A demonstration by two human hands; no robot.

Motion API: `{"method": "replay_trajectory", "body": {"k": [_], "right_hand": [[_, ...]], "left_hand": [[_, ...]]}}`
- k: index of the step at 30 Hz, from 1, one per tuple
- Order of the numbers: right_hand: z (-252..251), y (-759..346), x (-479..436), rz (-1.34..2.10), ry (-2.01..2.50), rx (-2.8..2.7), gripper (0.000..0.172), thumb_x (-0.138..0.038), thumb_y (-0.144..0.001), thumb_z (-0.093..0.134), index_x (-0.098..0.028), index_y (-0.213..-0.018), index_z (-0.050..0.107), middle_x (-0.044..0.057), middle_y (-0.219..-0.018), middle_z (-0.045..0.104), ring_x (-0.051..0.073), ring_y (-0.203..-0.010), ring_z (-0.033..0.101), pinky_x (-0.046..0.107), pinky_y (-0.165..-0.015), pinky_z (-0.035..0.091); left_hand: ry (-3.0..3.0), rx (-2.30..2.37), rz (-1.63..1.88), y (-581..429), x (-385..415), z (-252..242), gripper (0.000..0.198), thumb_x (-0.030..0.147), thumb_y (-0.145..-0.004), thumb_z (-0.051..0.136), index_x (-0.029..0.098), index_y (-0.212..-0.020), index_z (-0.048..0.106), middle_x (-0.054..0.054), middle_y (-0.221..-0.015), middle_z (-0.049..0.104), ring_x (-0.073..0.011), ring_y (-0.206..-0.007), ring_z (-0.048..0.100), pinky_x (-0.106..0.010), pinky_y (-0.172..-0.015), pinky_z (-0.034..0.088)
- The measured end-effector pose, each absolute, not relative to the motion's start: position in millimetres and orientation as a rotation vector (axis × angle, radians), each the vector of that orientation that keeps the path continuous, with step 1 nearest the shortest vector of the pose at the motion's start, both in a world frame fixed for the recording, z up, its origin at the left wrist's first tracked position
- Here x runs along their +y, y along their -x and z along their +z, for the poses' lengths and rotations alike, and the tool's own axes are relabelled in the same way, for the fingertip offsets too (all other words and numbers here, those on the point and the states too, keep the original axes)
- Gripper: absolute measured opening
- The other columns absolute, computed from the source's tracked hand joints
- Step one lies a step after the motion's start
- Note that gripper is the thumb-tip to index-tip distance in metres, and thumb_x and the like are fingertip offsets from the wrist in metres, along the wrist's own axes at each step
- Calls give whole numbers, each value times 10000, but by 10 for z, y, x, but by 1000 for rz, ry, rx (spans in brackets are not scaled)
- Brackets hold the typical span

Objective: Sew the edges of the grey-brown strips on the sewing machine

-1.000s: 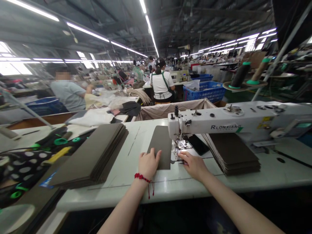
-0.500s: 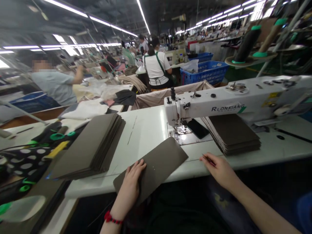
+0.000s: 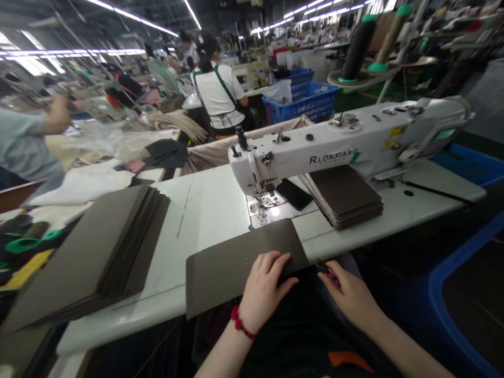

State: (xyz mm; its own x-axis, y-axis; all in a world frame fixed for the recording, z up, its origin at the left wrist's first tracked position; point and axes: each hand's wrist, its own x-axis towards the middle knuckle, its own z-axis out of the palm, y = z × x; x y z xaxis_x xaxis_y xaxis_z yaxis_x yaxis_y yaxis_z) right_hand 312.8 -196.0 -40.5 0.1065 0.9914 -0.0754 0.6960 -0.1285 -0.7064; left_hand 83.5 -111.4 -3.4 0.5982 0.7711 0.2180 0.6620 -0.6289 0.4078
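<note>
Grey-brown sheet panel point(image 3: 236, 268) lies flat across the front edge of the worktop point(image 3: 212, 210), overhanging it, clear of the needle area. Left hand point(image 3: 268, 294) rests open on the panel, fingers slightly spread; right hand point(image 3: 348, 296) pinches small dark snips point(image 3: 325, 269) beside the panel's right corner. Beyond stand stacked panels point(image 3: 342, 197) next to the white sewing machine point(image 3: 299, 152), its arm lettered "RLONXIANG".

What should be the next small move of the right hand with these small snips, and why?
Probably trim any loose thread at the edge of the dark brown panel with the thread snips. The right hand holds them beside it, and the left hand steadies the panel on the white sewing table.
</note>
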Motion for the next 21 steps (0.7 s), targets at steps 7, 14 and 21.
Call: {"method": "replay_trajectory", "body": {"k": [7, 14, 21], "right_hand": [[-339, -3040, -1930, 730, 1853, -1772, 159, -332, -965, 415, -235, -954, 540, 15, -817, 659, 210, -766, 657, 289, -628, 415], [-328, -2988, -1916, 735, 1775, -1777, 143, -328, -967, 420, -241, -950, 532, 19, -840, 660, 210, -767, 655, 284, -635, 416], [-369, -2977, -1858, 705, 1840, -1769, 248, -352, -996, 344, -241, -847, 507, 6, -734, 638, 206, -697, 648, 283, -594, 390]], "left_hand": [[-2578, 1187, 603, -1241, -1273, -270, 169, 181, -959, 470, 198, -849, 597, -46, -823, 566, -213, -807, 513, -364, -720, 418], [-2458, 1192, 638, -1231, -1309, -155, 99, 194, -963, 463, 199, -933, 557, -62, -911, 574, -215, -856, 515, -372, -743, 429], [-2398, 1104, 666, -1160, -1297, -58, 111, 211, -959, 477, 204, -920, 580, -56, -889, 592, -202, -843, 536, -358, -754, 452]]}}
